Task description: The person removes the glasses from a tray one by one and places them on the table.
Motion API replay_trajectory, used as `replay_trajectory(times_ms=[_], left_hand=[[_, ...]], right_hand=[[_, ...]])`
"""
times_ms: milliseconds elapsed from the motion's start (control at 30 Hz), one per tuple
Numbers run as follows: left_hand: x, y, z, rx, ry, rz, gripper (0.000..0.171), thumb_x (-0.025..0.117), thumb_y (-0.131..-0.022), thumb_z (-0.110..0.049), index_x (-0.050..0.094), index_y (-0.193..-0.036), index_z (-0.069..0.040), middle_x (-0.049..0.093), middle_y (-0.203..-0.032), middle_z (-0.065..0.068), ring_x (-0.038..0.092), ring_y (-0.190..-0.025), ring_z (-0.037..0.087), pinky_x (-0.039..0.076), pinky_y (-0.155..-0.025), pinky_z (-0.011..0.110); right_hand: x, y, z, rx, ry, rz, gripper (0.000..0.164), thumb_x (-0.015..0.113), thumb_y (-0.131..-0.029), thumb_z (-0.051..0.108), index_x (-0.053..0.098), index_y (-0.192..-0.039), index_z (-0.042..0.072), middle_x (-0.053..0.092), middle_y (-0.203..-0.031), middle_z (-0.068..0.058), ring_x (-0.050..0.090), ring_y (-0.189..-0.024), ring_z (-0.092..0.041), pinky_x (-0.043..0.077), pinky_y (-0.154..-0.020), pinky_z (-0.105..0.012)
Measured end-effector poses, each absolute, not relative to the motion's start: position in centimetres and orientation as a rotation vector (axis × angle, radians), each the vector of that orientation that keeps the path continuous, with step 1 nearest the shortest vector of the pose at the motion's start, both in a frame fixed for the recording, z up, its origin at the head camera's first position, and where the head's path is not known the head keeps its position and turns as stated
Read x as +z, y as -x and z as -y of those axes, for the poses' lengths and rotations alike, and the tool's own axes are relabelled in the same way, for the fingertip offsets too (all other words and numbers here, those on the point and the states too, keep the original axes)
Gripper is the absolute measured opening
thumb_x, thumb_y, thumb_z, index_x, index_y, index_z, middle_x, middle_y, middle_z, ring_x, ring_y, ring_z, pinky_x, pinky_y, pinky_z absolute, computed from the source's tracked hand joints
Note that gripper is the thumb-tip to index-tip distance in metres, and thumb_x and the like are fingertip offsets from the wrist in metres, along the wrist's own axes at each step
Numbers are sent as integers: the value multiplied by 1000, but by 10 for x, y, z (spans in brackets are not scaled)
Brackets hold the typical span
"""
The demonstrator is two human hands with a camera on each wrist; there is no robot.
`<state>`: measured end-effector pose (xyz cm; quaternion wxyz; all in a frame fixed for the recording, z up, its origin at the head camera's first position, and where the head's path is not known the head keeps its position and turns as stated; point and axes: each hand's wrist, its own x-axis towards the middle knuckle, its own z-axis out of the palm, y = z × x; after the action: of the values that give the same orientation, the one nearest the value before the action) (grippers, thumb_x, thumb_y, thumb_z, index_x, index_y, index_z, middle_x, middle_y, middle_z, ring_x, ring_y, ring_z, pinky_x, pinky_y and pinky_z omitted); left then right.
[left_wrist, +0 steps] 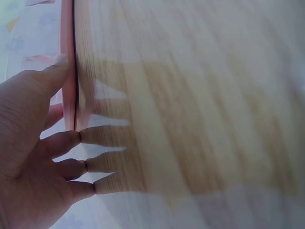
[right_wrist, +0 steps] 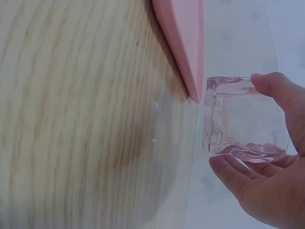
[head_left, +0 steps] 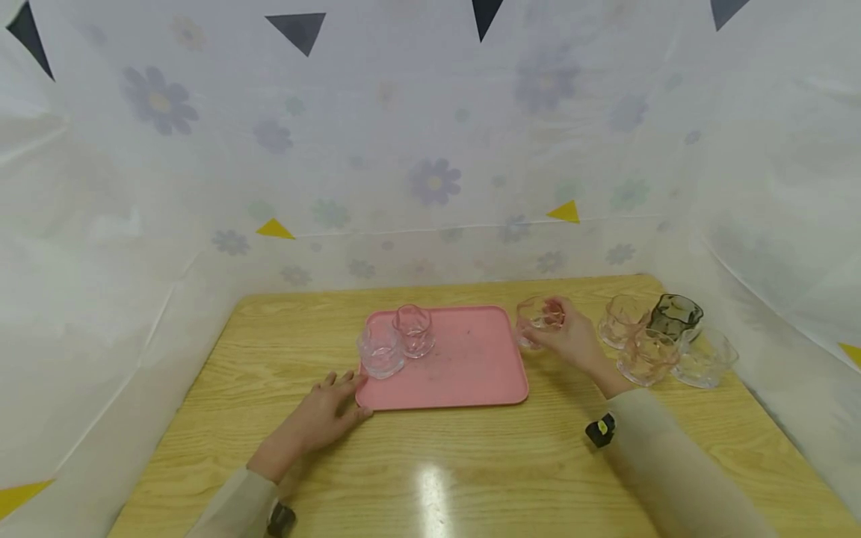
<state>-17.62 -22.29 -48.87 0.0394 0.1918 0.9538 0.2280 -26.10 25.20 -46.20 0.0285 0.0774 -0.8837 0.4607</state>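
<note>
Two hands show in the head view: the right hand [head_left: 575,340] grasps a pinkish glass [head_left: 534,320] between thumb and fingers, just right of the pink tray [head_left: 464,373]; the left hand [head_left: 323,415], fingers relaxed, touches its near left corner. In the left wrist view, one finger is partly hidden behind the rim. In the right wrist view, whether the glass touches the table [right_wrist: 71,119] is unclear.

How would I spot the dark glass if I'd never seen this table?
On the wooden table, look right of the pink tray, past the right hand, toward the far corner. The dark glass stands in a group there; its smoky tint sets it apart from two peach glasses and one clear glass.
</note>
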Motion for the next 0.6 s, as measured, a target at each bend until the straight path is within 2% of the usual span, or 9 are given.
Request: replay_trajectory(times_ms=[333,600], left_hand=[[-488,177,223,703,-593,-2923,69,66,-103,-47,50,-157,-7,46,-159,30,33,-147,65,28,-116,81],[-489,177,223,702,-580,-2915,69,65,-104,-46,49,-158,-7,45,-160,29,31,-148,64,26,-118,80]], right_hand=[[-467,263,-277,1451,-115,2744,94,79,-96,40,27,-163,0,42,-158,-32,46,-143,-50,47,-112,-65],[-472,265,-288,1375,-70,2721,92,78,-96,36,27,-160,-7,43,-154,-38,51,-137,-53,49,-109,-65]])
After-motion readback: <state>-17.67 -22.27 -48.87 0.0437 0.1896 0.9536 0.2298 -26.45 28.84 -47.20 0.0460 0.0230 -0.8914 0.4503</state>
